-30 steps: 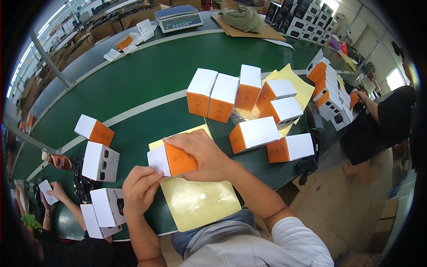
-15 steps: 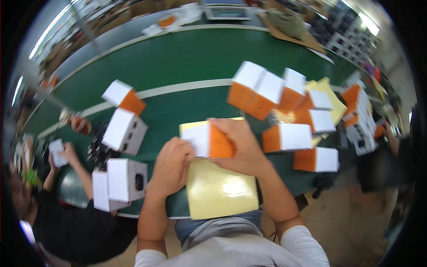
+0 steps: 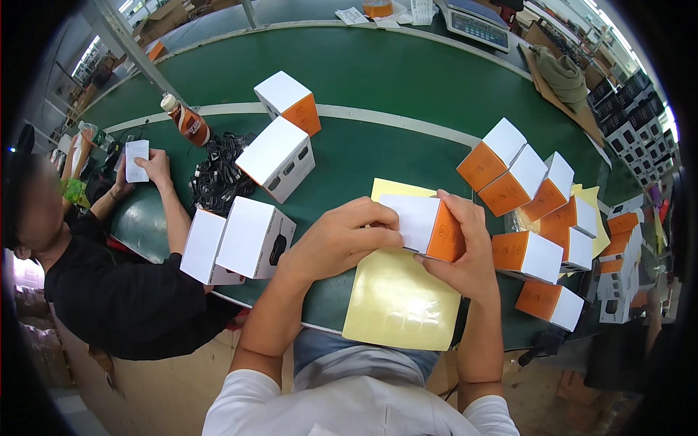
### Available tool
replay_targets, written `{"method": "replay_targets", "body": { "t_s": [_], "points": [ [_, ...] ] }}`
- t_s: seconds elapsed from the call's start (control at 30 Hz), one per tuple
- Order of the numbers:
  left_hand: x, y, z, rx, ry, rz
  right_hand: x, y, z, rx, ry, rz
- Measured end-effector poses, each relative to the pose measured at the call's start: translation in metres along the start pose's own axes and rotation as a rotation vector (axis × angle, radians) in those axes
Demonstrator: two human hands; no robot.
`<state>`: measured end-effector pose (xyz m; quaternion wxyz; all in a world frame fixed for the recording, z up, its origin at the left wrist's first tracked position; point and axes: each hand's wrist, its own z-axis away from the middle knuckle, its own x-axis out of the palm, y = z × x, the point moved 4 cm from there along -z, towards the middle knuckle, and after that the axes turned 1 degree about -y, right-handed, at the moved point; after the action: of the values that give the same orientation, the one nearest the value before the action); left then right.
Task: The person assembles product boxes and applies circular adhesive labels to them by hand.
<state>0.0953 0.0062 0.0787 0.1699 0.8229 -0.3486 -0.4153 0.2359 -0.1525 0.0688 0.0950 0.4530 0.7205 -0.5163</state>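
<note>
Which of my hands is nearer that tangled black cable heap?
Left. Your left hand is below and right of the cable heap in view, at the white end of a white-and-orange cardboard box; your right hand is farther right, gripping its orange end.

Your view is bright, with glowing white strip lights (image 3: 86,56) at upper left. Glare patches the glossy yellow rectangular sheet (image 3: 400,299); the white-and-orange cardboard box (image 3: 414,218) you hold looks fairly sharp. Fisheye distortion bows the long green tabletop (image 3: 356,69) toward your blurrier, black-cornered rim.
</note>
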Motion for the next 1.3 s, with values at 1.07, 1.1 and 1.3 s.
{"method": "replay_targets", "body": {
  "t_s": [1.07, 1.1, 1.3],
  "points": [
    [0.008, -0.002, -0.003, 0.026, 0.146, -0.013, -0.002, 0.001, 0.004, -0.044, 0.205, 0.036],
    [0.008, -0.001, -0.002, 0.023, 0.147, -0.016, -0.001, 0.002, 0.004, -0.035, 0.210, 0.008],
    [0.005, -0.001, -0.001, 0.017, 0.154, -0.043, 0.001, 0.001, 0.003, -0.031, 0.210, -0.022]
  ]
}}
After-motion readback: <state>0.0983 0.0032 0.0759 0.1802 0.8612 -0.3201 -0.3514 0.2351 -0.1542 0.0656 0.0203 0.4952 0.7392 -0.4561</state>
